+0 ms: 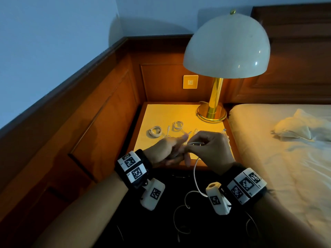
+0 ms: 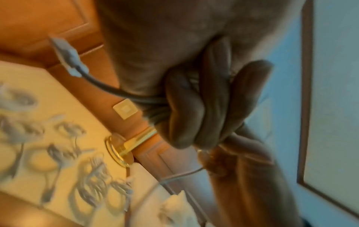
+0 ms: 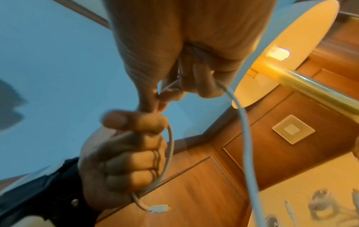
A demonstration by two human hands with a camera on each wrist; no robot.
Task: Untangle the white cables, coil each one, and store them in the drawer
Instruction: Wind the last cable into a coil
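Observation:
My left hand [image 1: 170, 151] holds a white cable [image 1: 195, 169] wound in loops round its curled fingers, just above the front edge of the yellow-topped nightstand [image 1: 161, 111]. In the left wrist view the fingers [image 2: 194, 115] close on the loops and the connector [image 2: 65, 53] sticks out. My right hand [image 1: 209, 147] pinches the same cable right beside the left; the rest hangs down toward the dark floor. The right wrist view shows that pinch [image 3: 170, 87], the left hand [image 3: 124, 156] and a connector [image 3: 159, 208]. Two coiled cables [image 1: 155, 131] [image 1: 177, 125] lie on the nightstand. No drawer is discernible.
A lit dome lamp [image 1: 226, 45] with a brass base [image 1: 211, 111] stands at the nightstand's back right. Loose cables [image 1: 167, 134] lie between the coils and my hands. A bed [image 1: 279, 149] lies to the right, wood panelling [image 1: 100, 113] to the left, and a switch plate [image 1: 190, 81] behind.

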